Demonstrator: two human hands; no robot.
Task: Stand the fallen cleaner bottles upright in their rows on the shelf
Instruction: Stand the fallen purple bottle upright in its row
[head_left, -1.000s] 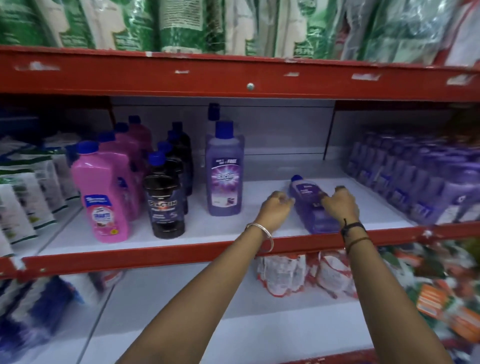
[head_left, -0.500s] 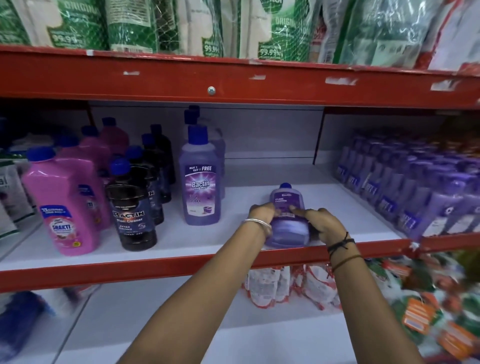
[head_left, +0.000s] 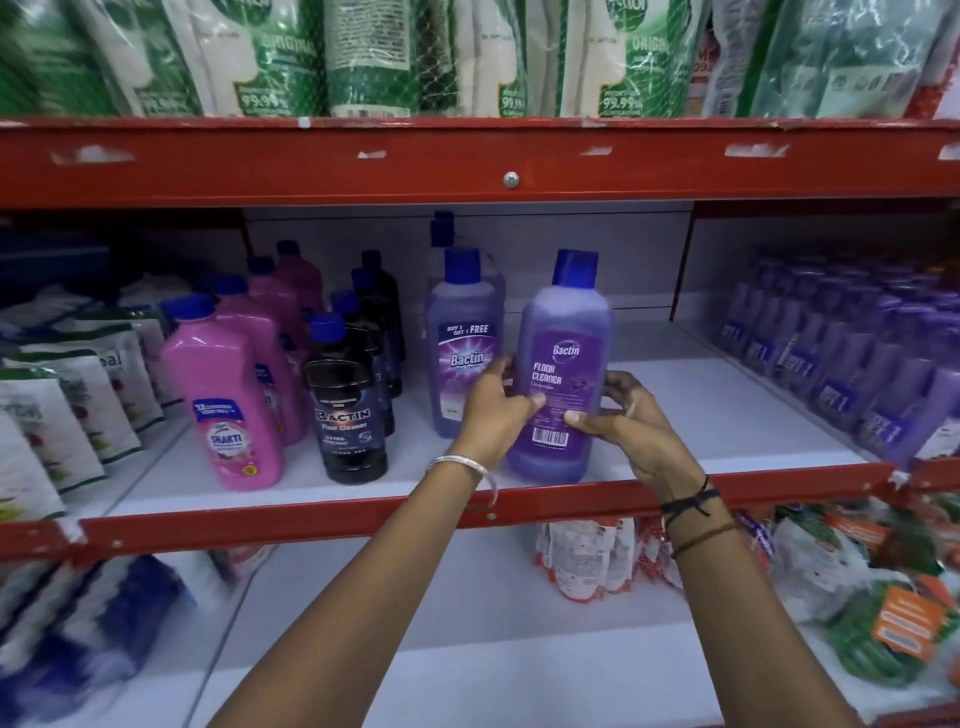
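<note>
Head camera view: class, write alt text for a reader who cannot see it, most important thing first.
Two hands, left and right, hold a purple bottle upright near the front edge of a white shelf with a red lip. To its left stand another purple bottle, then black bottles and pink bottles in rows.

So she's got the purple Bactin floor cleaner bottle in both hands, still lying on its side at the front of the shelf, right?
Not quite. In the head view the purple Bactin floor cleaner bottle stands upright, cap up, not on its side. The rest holds: the left hand and right hand both hold it at the front of the shelf.
</note>
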